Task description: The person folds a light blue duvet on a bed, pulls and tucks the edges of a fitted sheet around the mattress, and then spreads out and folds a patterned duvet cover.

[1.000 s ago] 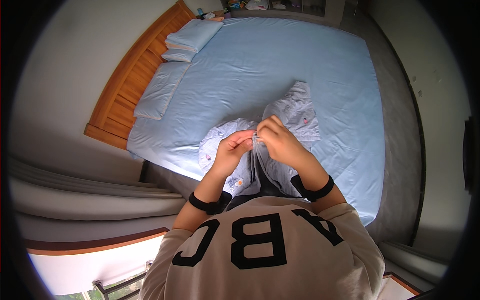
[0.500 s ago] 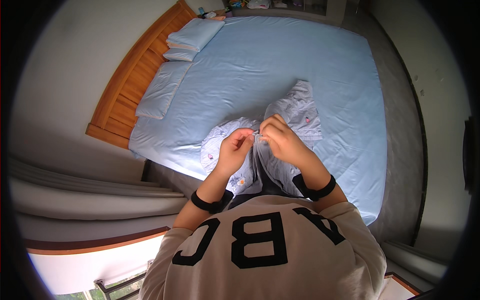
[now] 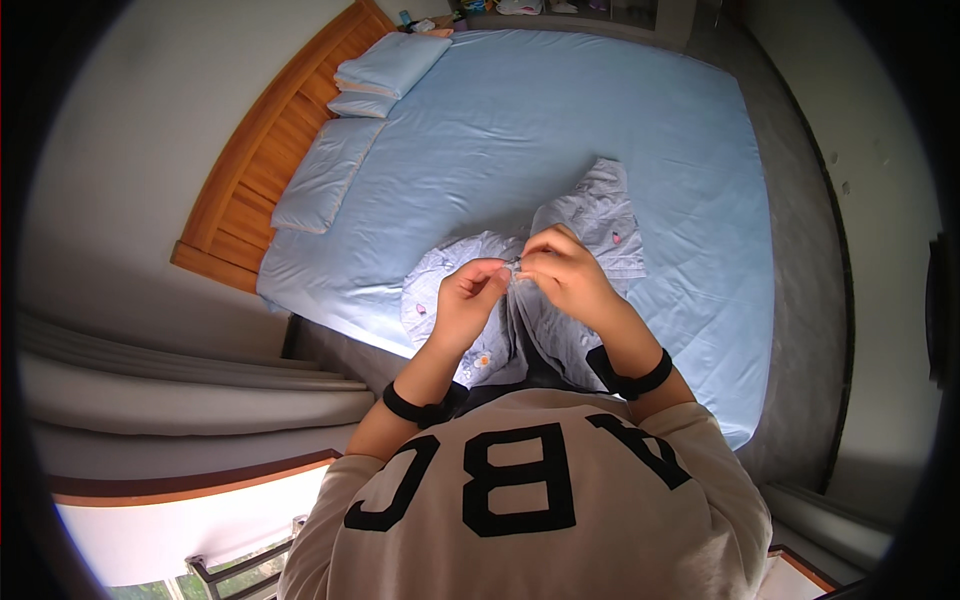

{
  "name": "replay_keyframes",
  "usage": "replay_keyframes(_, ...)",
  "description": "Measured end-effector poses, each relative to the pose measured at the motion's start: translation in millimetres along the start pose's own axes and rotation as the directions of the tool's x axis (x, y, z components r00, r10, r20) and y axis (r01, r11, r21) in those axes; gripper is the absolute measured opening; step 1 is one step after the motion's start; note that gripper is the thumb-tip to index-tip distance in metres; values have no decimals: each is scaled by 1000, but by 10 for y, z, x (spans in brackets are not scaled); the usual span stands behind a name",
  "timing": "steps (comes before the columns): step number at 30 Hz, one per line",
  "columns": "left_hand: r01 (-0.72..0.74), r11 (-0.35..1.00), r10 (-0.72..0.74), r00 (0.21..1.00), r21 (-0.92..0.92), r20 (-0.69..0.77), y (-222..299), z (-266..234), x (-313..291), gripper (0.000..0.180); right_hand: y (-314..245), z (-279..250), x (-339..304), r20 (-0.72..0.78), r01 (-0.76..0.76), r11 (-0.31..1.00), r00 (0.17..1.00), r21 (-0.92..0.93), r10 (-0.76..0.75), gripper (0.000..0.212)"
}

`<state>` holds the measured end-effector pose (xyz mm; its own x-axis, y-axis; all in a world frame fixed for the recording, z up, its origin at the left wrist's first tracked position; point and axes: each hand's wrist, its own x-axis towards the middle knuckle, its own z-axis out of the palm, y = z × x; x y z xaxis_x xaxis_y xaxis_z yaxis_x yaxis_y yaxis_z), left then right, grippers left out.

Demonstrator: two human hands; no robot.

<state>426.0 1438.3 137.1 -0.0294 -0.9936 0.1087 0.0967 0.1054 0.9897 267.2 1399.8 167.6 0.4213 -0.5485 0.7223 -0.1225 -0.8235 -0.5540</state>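
Note:
A pale lavender garment (image 3: 592,215) with small pink and flower motifs is spread out at the near side of the bed. Its two sides fan out to left and right and come together in the middle, in front of my body. My left hand (image 3: 472,293) pinches the cloth there between thumb and forefinger. Touching almost the same spot from the right, my right hand (image 3: 562,272) has its fingers curled and closed. A small whitish bit shows between the fingertips; its kind is too small to tell. Black bands circle both forearms.
The bed (image 3: 560,90) has a light blue sheet. Pillows (image 3: 330,175) in matching blue lie along the wooden headboard (image 3: 255,165) at the left. Grey curtains (image 3: 190,400) hang at the near left. A dark floor strip runs between bed and right wall.
My right hand's fingers have shifted slightly at the pinched spot. My left hand stays almost in place, and the garment lies much as before.

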Motion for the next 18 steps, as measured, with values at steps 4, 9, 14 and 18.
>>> replay_keyframes(4,30,999,-29,996,16,-86,12,34,-3,12,25,-4,-26,-23,10,999,1000,-40,-11,9)
replay_keyframes(9,10,1000,-9,997,13,-77,17,43,-25,13,-7,8,-27,-14,46,998,999,-30,-47,11)
replay_keyframes(14,-8,999,9,999,54,-35,60,48,-53,14,-15,-13,-18,22,35,999,999,-32,-34,12)
replay_keyframes(18,-37,996,32,997,76,74,68,-15,-49,16,-11,-14,-30,18,41,999,999,-3,-41,11)
